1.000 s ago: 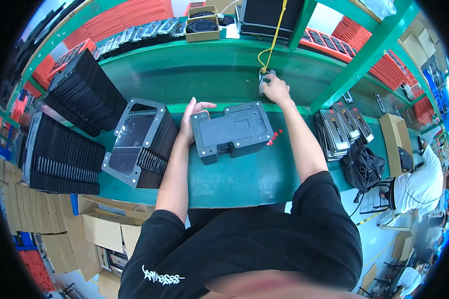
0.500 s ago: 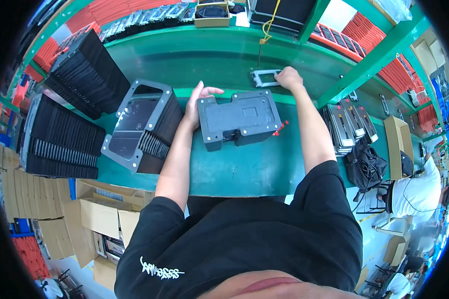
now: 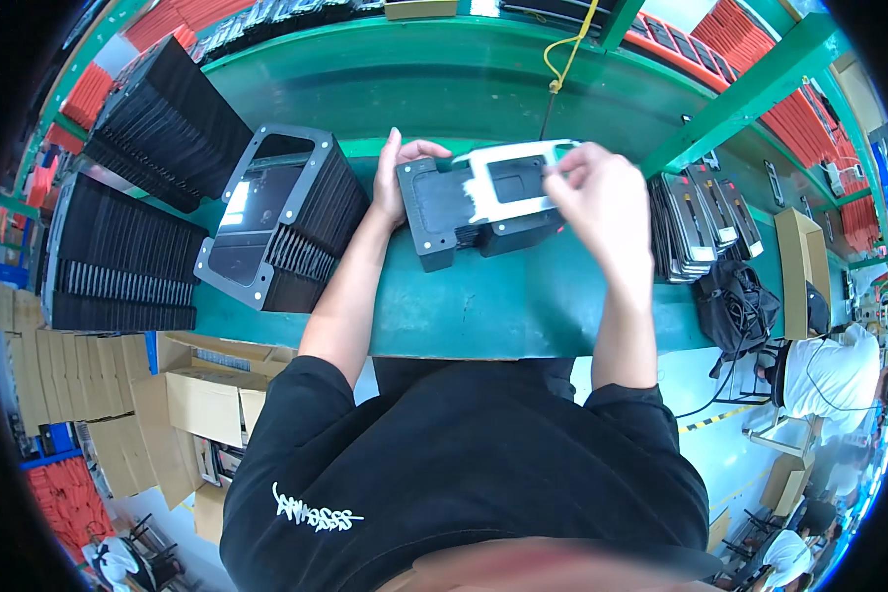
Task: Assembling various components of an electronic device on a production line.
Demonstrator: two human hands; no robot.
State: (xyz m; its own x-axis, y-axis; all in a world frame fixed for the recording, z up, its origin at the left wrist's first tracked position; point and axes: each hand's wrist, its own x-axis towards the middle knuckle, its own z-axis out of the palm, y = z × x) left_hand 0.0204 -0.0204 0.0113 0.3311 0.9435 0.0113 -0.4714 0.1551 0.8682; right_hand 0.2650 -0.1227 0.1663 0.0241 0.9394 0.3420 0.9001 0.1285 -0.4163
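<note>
A thick black block-shaped fixture [image 3: 432,207] with notched sides lies on the green bench [image 3: 444,321] in front of me. My left hand [image 3: 391,185] rests against its left end, thumb and fingers spread apart. Above the fixture's right part, my right hand [image 3: 607,202] pinches a pale rectangular frame [image 3: 481,185] by its right side. The frame has a large opening through which the fixture's top shows. Motion blurs its left edge, and I cannot tell whether it touches the fixture.
Left of my arm stands a stack of dark trays [image 3: 296,202], with more black stacks [image 3: 118,261] beyond. On the right are slim metal-edged parts [image 3: 683,232], a black bag [image 3: 735,306] and a cardboard box [image 3: 794,276]. A yellow cord [image 3: 560,74] hangs behind the fixture.
My right hand has brought the pale frame from the bench's back ledge toward me, over the fixture. My left hand stays at the fixture's left end. The whole view has shifted slightly.
</note>
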